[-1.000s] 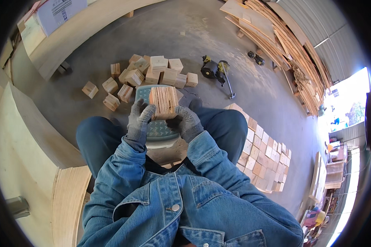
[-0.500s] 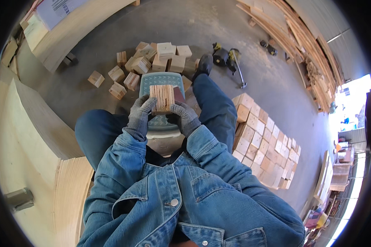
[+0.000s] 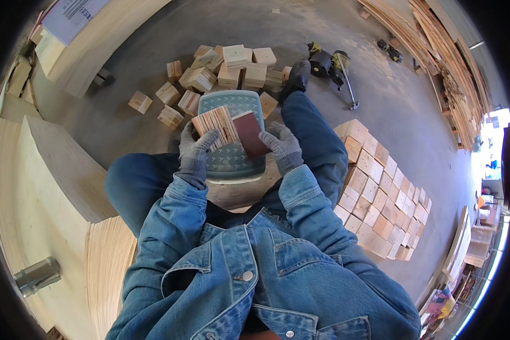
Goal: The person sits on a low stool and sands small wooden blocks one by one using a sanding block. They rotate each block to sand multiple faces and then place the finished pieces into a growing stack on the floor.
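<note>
Grey knit gloves cover both my hands. My left hand [image 3: 195,153] grips a plywood block [image 3: 216,127] with its striped layered edge facing up, tilted to the left. A flat dark red-brown piece, which looks like sandpaper [image 3: 250,135], is pinched by its right edge in my right hand [image 3: 282,146]. Its left edge lies close against the block; whether they touch I cannot tell. Beneath both is a blue-green plastic stool [image 3: 232,165] with a patterned top, standing between my legs.
Beyond the stool lies a loose heap of wooden blocks [image 3: 229,73]. Neatly stacked blocks [image 3: 379,198] stand to my right. Cordless power tools [image 3: 328,65] rest past my right foot. Large plywood stacks [image 3: 110,266] flank my left, and long boards [image 3: 453,73] lie far right.
My right hand has come off the block and moved right with the sandpaper, which now shows more. The block has tilted left in my left hand. The whole view has shifted slightly.
</note>
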`<state>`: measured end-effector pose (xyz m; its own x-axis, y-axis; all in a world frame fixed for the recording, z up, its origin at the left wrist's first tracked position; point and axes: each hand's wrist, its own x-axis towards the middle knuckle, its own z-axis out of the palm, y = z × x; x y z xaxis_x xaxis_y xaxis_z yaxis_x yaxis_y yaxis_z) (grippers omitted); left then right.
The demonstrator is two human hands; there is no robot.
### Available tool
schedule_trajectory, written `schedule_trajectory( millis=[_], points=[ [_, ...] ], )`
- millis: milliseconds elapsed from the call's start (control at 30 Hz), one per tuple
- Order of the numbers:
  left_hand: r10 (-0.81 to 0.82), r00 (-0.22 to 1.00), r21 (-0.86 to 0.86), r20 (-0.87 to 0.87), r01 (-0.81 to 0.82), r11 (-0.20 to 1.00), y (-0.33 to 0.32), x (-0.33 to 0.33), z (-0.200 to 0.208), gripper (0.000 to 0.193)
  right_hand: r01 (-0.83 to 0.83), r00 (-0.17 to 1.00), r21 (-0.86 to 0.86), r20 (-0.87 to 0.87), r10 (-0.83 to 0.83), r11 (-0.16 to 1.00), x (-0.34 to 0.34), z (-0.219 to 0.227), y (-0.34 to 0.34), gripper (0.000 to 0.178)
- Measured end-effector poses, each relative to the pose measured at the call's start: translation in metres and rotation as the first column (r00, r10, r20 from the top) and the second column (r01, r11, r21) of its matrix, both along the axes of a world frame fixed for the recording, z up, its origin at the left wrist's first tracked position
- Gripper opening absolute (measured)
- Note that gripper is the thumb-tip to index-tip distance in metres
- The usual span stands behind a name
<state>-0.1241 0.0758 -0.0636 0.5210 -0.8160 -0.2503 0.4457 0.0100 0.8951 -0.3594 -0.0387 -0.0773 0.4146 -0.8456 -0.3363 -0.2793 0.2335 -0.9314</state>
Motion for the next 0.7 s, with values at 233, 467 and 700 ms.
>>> schedule_trajectory(
  millis=[233, 467, 700],
  points=[
    [0.028, 0.952, 0.066, 0.305, -0.05, 0.997, 0.0, 0.01, -0.037, 0.096, -0.38, 0.752, -0.346, -0.655, 0.069, 0.858, 0.042, 0.013, 0.007, 0.097],
    [0.003, 0.918, 0.012, 0.397, -0.009, 1.0, -0.002, 0.004, -0.046, 0.104, -0.341, 0.737, -0.265, -0.671, 0.081, 0.902, 0.056, -0.012, 0.001, 0.104],
    [-0.042, 0.895, -0.042, 0.444, 0.067, 0.997, -0.016, -0.001, -0.075, 0.109, 0.029, 0.893, -0.354, -0.411, -0.183, 0.935, 0.014, -0.015, -0.018, 0.093]
  ],
)
